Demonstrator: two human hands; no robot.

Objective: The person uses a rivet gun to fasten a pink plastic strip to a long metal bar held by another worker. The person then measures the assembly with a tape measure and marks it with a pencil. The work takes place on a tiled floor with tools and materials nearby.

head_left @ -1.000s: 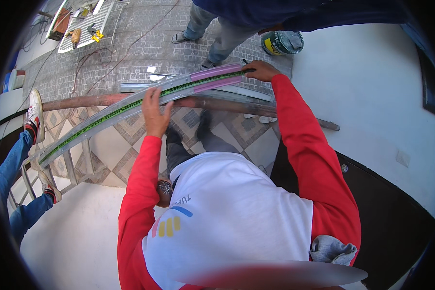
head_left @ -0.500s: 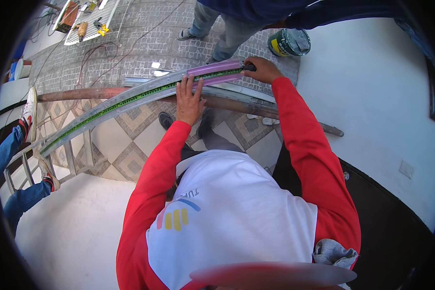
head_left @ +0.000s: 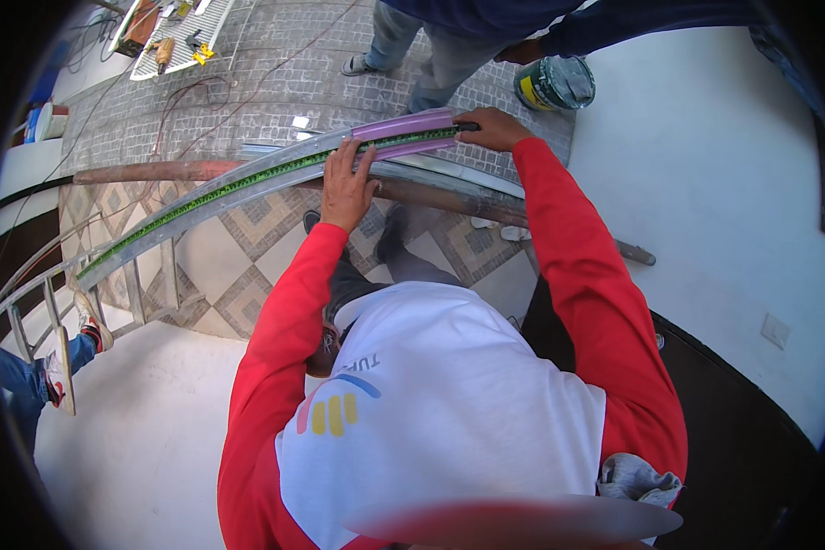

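A long pale channel (head_left: pixel 119 260) with a pinkish-purple section (head_left: pixel 403 126) at its right end stretches across in front of me. Along its middle runs a narrow green strip (head_left: pixel 220 192) covered in dark marks. My left hand (head_left: pixel 346 188) rests on the channel near the start of the purple section, fingers stretched out across the strip. At the far right end, my right hand (head_left: pixel 495 129) pinches the strip's dark tip (head_left: pixel 467 126) between thumb and fingers; part of the tip is hidden by the hand.
Under the channel lies a reddish-brown pole (head_left: pixel 192 171). A metal ladder (head_left: pixel 133 291) and another person's sneaker (head_left: pixel 94 332) are at left. A second person (head_left: pixel 431 57) stands ahead beside a dark bucket (head_left: pixel 555 84). Tools, including a drill (head_left: pixel 163 53), lie at the far left.
My left hand has slid slightly left along the channel, and my right hand has shifted a little left. The person at left has lowered one foot.
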